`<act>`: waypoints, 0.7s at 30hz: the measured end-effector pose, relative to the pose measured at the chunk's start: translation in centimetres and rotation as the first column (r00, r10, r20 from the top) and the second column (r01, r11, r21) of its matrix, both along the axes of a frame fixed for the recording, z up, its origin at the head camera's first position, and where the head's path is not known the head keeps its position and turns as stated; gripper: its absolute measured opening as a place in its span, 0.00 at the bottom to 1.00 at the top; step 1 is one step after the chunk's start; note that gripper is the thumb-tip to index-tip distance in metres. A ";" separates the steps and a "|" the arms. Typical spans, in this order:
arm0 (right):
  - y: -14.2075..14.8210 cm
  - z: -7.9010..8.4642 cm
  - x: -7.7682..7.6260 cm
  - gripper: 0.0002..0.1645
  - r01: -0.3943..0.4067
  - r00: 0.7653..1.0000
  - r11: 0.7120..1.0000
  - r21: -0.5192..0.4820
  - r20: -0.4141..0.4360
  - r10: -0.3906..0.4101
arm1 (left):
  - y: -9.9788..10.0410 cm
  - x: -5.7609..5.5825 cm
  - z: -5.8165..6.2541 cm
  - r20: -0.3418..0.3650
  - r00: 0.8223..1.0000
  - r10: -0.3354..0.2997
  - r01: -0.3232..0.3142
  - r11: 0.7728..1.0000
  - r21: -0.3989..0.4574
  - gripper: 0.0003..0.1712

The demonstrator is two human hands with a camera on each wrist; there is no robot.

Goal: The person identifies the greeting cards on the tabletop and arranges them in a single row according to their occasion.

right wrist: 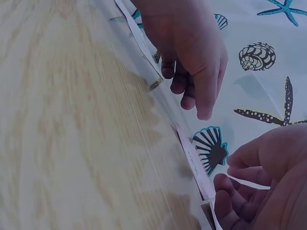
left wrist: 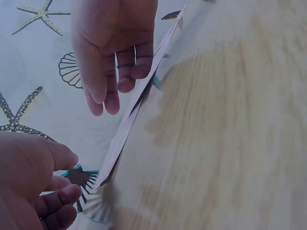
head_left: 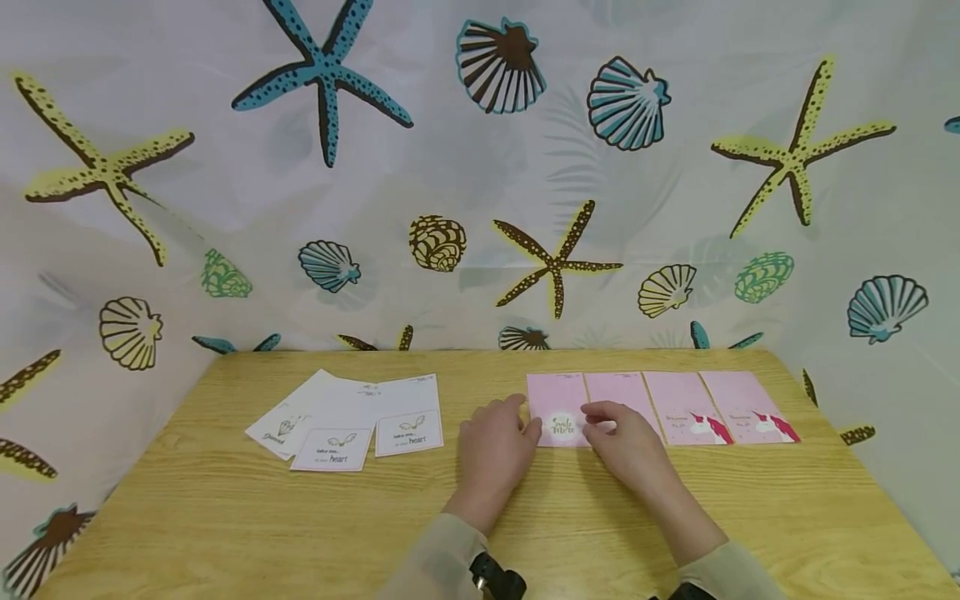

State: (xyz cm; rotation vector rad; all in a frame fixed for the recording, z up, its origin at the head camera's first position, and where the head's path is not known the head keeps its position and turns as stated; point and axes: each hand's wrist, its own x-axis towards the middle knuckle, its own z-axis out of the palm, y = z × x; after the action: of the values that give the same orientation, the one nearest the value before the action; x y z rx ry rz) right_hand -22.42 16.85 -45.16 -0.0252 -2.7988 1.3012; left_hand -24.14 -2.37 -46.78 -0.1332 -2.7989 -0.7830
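In the head view a pink card (head_left: 562,425) printed "Smile More" lies on the table between both hands. My left hand (head_left: 494,442) is at its left edge, fingers loosely bent and thumb close to the card. At its right edge is my right hand (head_left: 628,446), its fingertips right at the border with the neighbouring pink card (head_left: 618,390), which it partly covers. In the left wrist view the left hand (left wrist: 36,182) shows relaxed fingers with nothing between them. The right wrist view shows the right hand (right wrist: 268,179) with fingers loosely curled around nothing.
Two more pink cards with unicorns, one at the far right (head_left: 750,400) and one beside it (head_left: 678,396), continue the row. White cards, including a left one (head_left: 330,448) and a right one (head_left: 408,432), overlap on the left of the wooden table (head_left: 262,533). A patterned curtain (head_left: 420,175) hangs behind.
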 end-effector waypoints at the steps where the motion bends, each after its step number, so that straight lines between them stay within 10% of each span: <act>1: -0.1 0.1 0.0 0.20 -0.002 1.000 1.000 -0.005 -0.005 0.002 | -0.3 0.1 0.2 -0.006 1.000 0.002 -0.002 1.000 0.007 0.24; 21: -5.6 1.5 0.1 0.23 -0.134 0.991 0.945 -0.298 -0.034 0.129 | -9.2 2.1 2.8 -0.024 0.997 0.069 -0.067 0.995 0.070 0.29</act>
State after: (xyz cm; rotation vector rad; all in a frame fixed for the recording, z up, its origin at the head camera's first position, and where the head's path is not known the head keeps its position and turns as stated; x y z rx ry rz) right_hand -22.34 11.20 -43.64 0.1606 -2.6021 1.7378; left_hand -22.04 -11.60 -43.99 -0.0362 -2.7324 -0.8545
